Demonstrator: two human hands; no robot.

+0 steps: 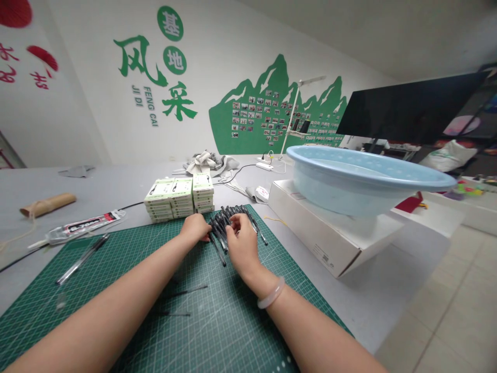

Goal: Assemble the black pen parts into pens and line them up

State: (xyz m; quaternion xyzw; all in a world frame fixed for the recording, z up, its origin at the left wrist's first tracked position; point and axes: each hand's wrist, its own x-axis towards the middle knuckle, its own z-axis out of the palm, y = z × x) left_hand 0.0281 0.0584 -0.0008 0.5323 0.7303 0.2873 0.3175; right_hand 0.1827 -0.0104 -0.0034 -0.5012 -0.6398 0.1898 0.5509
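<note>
A pile of black pens [221,221] lies on the green cutting mat [217,321], several caps and tips pointing toward me. My left hand [195,228] is at the pile's left edge, its curled fingers pressed against the pens. On the other side, my right hand [243,243] bends its fingers and thumb over the pens; its fingertips are partly hidden among them. Stacks of small green-and-white boxes [171,198] stand just behind my left hand. One clear pen [82,259] rests apart at the mat's left, and thin dark rods [186,291] lie nearer me.
A light blue basin [349,191] sits on a white box [310,228] at the right. To the left are a plastic pen packet [85,227] and a brown tube [48,204]. Grey cloth [212,163], cables and a power strip [264,166] lie behind.
</note>
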